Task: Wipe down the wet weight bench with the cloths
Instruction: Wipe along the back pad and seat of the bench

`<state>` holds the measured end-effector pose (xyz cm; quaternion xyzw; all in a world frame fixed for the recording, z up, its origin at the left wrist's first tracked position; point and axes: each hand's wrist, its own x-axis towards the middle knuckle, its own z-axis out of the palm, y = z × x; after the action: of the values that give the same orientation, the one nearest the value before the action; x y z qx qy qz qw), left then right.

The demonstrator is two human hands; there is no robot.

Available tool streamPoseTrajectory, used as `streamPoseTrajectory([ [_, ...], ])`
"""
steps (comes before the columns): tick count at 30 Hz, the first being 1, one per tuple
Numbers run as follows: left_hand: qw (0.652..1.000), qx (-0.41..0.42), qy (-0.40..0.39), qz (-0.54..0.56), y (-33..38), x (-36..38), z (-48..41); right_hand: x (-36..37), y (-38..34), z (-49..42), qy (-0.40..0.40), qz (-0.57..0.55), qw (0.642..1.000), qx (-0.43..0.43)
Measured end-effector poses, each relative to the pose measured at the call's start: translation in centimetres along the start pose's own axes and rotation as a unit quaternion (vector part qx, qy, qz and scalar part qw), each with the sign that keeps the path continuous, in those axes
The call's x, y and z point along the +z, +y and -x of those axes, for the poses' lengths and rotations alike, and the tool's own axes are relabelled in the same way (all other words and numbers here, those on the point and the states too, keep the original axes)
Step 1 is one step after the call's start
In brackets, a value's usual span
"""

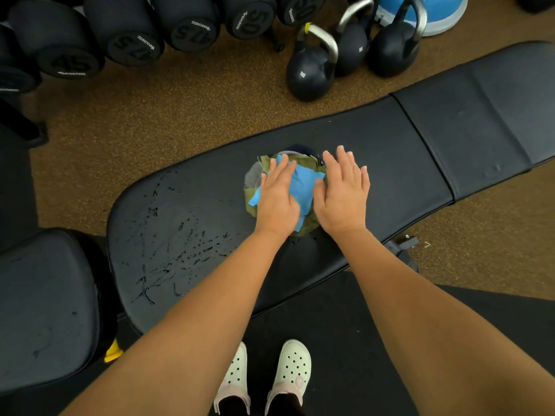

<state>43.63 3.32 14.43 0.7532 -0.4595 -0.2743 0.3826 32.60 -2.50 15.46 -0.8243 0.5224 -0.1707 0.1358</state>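
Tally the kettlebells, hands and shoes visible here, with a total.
Kettlebells: 3
Hands: 2, both flat on the cloths
Shoes: 2
Total: 7

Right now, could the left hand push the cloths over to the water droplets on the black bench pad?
Likely yes: the left hand rests flat on the blue and olive cloths, and nothing lies between them and the water droplets.

The left hand [277,202] and right hand [342,193] lie flat over the heap of cloths [301,187], hiding much of it; its layers cannot be counted. The weight bench [390,151] runs off the right edge. The dumbbells [129,34] are cropped at the top. Print on the kettlebells [309,70] is too small to read.
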Motion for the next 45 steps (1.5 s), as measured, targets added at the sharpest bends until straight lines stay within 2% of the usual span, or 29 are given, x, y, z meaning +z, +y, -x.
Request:
streamPoseTrajectory([
  [2, 0.999, 0.001, 0.014, 0.044, 0.1, -0.2, 0.5, 0.7, -1.0, -0.1, 0.026, 0.023, 0.995, -0.091],
  [4, 0.998, 0.018, 0.035, 0.042, -0.2, -0.7, 1.2, 2.0, -1.7, -0.3, -0.008, -0.011, 0.986, -0.167],
  [6, 0.998, 0.049, 0.039, 0.016, -1.0, -1.3, 2.0, 2.9, -1.7, -0.2, -0.073, -0.018, 0.978, -0.195],
  [10, 0.991, 0.065, 0.045, -0.111, -4.0, -2.3, 3.4, 2.8, -0.5, 0.2, -0.146, 0.061, 0.966, -0.204],
  [12, 0.979, 0.044, 0.043, -0.196, -5.1, -3.0, 3.8, 2.2, -0.1, 0.3, -0.15, 0.104, 0.966, -0.181],
  [14, 0.962, 0.001, 0.039, -0.269, -6.0, -3.8, 4.0, 1.7, -0.1, 0.6, -0.137, 0.144, 0.973, -0.116],
  [18, 0.941, -0.044, 0.019, -0.336, -7.2, -4.8, 5.0, 2.1, -2.9, 2.3, -0.119, 0.178, 0.977, -0.003],
  [19, 0.939, -0.048, 0.018, -0.339, -7.4, -4.8, 5.3, 2.4, -3.4, 2.6, -0.124, 0.177, 0.976, -0.01],
  [22, 0.94, -0.055, 0.031, -0.336, -7.4, -4.7, 5.7, 2.4, -2.9, 1.8, -0.147, 0.177, 0.967, -0.107],
  [24, 0.939, -0.061, 0.033, -0.337, -7.5, -4.7, 5.9, 2.1, -1.4, 0.5, -0.143, 0.191, 0.964, -0.116],
  [28, 0.936, -0.069, 0.024, -0.344, -7.5, -4.8, 6.4, 1.4, -0.2, 1.2, -0.083, 0.196, 0.976, 0.053],
  [30, 0.933, -0.072, 0.024, -0.351, -7.4, -4.7, 6.4, 1.6, -1.1, 2.7, -0.064, 0.204, 0.971, 0.105],
  [32, 0.931, -0.075, 0.022, -0.355, -7.3, -4.6, 6.4, 1.8, -1.6, 3.7, -0.094, 0.201, 0.972, 0.079],
  [35, 0.929, -0.075, 0.022, -0.361, -7.2, -4.7, 6.5, 1.7, -0.7, 2.5, -0.155, 0.2, 0.964, -0.081],
  [36, 0.93, -0.076, 0.02, -0.36, -7.3, -4.8, 6.5, 1.5, -0.1, 1.6, -0.162, 0.205, 0.959, -0.109],
  [37, 0.93, -0.077, 0.018, -0.36, -7.4, -4.8, 6.5, 1.2, 0.7, 0.7, -0.158, 0.21, 0.959, -0.103],
  [40, 0.931, -0.075, 0.018, -0.358, -7.3, -4.8, 6.5, 0.3, 2.6, 0.4, -0.106, 0.199, 0.973, 0.04],
  [42, 0.931, -0.078, 0.018, -0.356, -7.2, -4.8, 6.5, 0.5, 2.2, 2.2, -0.068, 0.208, 0.969, 0.111],
  [44, 0.931, -0.082, 0.02, -0.356, -7.1, -4.7, 6.4, 1.1, 0.7, 4.2, -0.062, 0.211, 0.965, 0.143],
  [45, 0.931, -0.082, 0.02, -0.356, -7.1, -4.7, 6.5, 1.3, -0.1, 4.7, -0.074, 0.21, 0.966, 0.132],
])
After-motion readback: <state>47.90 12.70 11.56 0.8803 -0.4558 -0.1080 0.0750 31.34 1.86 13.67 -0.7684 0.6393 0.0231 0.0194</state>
